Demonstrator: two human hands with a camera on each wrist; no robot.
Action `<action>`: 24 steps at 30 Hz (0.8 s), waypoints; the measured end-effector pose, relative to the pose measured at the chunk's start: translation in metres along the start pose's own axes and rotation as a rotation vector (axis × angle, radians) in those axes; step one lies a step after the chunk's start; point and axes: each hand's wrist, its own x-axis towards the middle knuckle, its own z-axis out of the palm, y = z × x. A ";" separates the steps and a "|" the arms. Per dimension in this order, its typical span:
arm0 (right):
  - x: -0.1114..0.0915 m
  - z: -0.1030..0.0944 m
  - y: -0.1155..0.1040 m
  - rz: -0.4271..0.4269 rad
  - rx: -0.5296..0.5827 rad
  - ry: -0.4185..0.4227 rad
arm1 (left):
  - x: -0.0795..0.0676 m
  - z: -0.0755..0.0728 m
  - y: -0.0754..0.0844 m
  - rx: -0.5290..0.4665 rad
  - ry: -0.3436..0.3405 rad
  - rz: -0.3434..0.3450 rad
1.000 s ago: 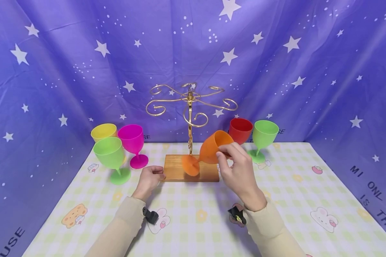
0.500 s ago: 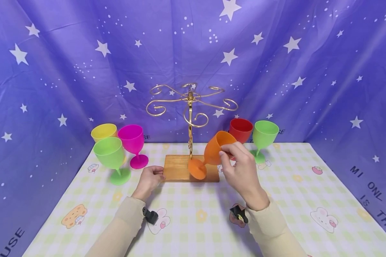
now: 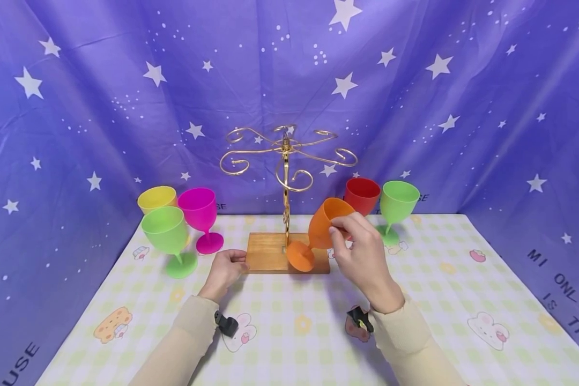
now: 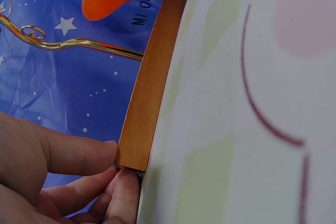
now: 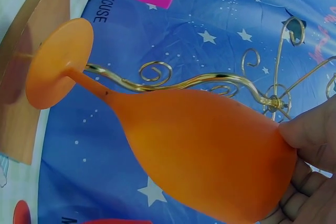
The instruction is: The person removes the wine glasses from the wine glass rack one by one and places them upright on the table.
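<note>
My right hand (image 3: 362, 257) pinches the rim of an orange goblet (image 5: 205, 150) between thumb and fingers. The goblet is tilted, its mouth up toward the right and its round foot (image 3: 301, 256) low on the left, over the wooden base (image 3: 265, 252) of a gold glass rack. At the base's left front corner, my left hand (image 3: 224, 272) holds the edge; the left wrist view shows the thumb (image 4: 84, 157) at the top edge and fingertips against the end. The rack's gold post (image 3: 286, 198) rises from the base to several curled arms (image 3: 253, 151), with no goblets on them.
Left of the rack stand a yellow goblet (image 3: 156, 198), a magenta goblet (image 3: 199, 209) and a light green goblet (image 3: 164, 230). At the right back are a red goblet (image 3: 362, 194), partly hidden, and another light green goblet (image 3: 398, 201). A starry blue curtain (image 3: 289, 64) encloses the table.
The orange goblet has shifted right in my right hand, its foot swinging right and slightly down from in front of the post. My left hand stays at the base's corner.
</note>
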 end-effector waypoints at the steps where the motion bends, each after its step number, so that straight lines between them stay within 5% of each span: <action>1: 0.000 0.000 0.001 -0.004 -0.007 -0.002 | 0.000 0.000 0.000 -0.001 0.000 -0.001; 24: 0.011 -0.023 0.039 -0.057 -0.192 -0.040 | 0.001 0.000 -0.001 -0.005 0.007 0.008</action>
